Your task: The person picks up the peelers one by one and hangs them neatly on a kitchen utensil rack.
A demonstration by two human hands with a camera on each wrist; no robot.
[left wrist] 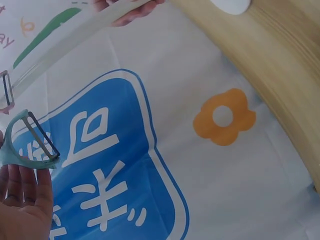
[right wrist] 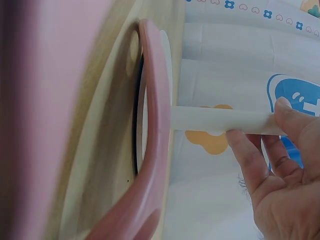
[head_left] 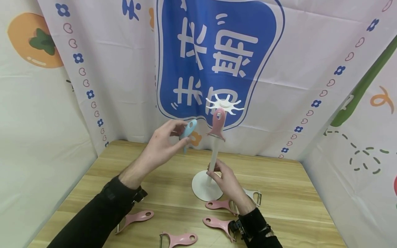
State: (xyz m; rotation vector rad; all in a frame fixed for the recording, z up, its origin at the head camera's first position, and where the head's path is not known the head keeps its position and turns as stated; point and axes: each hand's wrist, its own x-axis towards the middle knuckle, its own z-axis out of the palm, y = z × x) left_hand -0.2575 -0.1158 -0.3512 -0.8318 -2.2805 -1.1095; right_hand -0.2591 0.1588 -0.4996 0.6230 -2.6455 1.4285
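Observation:
In the head view my left hand (head_left: 164,139) pinches a light blue peeler (head_left: 190,128) by its handle, in the air left of a white stand. The left wrist view shows that peeler's (left wrist: 22,160) blade and curved frame above the fingers. My right hand (head_left: 225,177) grips the pole (head_left: 214,156) of the stand low down, just above its round base (head_left: 207,187); the right wrist view shows thumb and fingers around the pole (right wrist: 210,120). On the stand's white hook ring (head_left: 225,104) hangs a pink peeler (head_left: 218,123), handle up.
Pink peelers lie on the wooden table (head_left: 173,182): one (head_left: 136,217) by the left forearm, one (head_left: 183,238) at the front, two (head_left: 217,223) by the right wrist. A white peeler (head_left: 255,195) lies behind that wrist. Printed cloth (head_left: 130,69) hangs behind the table.

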